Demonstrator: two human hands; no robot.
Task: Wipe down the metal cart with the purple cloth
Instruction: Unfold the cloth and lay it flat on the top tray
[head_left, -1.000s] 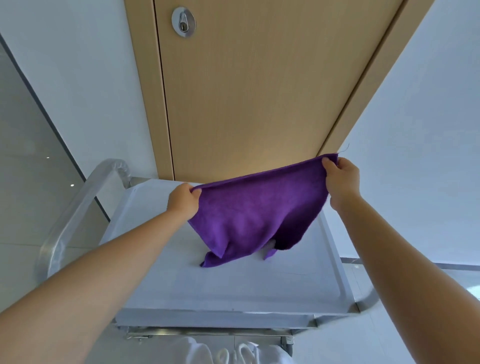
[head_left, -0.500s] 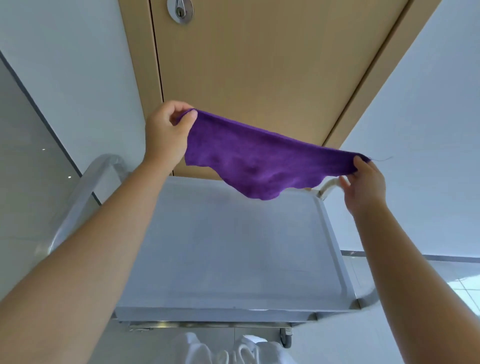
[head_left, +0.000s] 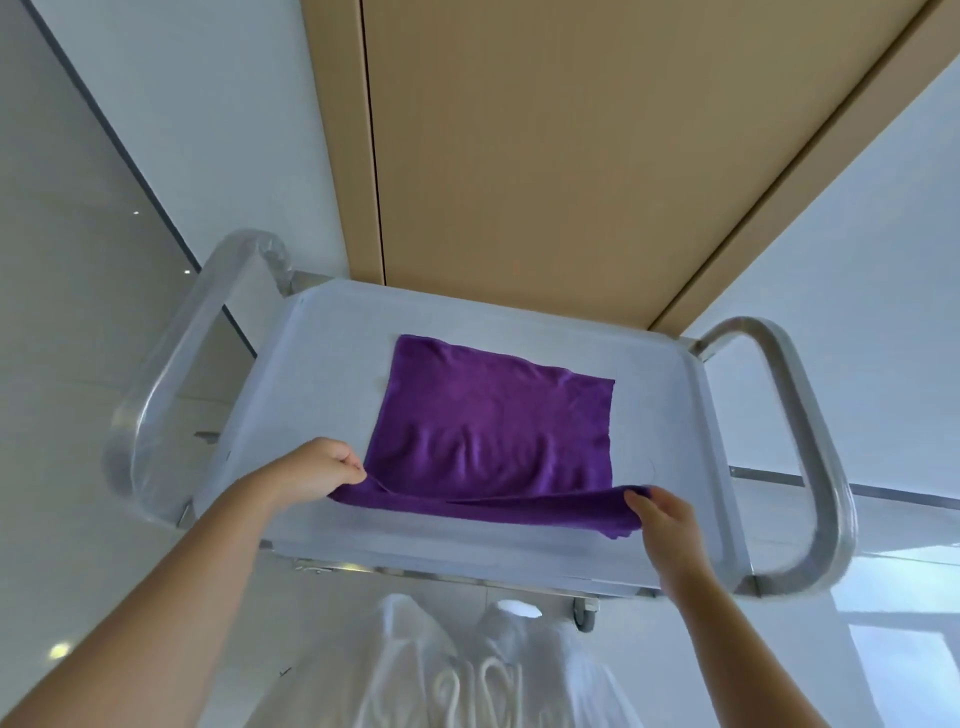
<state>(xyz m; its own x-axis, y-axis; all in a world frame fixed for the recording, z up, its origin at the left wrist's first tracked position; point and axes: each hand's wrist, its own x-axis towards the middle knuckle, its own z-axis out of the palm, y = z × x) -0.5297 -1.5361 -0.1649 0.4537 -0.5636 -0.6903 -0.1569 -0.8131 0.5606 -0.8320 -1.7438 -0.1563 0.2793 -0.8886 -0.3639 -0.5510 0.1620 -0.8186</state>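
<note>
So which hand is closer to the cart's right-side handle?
Right. The right hand pinches the purple cloth's near right corner, beside the right handle. The left hand pinches the opposite corner, farther away.

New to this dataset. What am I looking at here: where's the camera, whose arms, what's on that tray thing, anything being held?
There is no robot here: a person works with two bare hands. The single picture comes from a wide-angle camera worn on the person's head, looking forward and down, so the arms enter from the bottom edge.

The grey surface is the top tray of a metal cart, with a tubular handle at each end. It stands in front of a wooden door.

A purple cloth lies spread mostly flat on the tray. Its near edge is lifted: the left hand pinches the near left corner and the right hand pinches the near right corner.

Below the tray, white clothing shows, probably the person's own.
</note>
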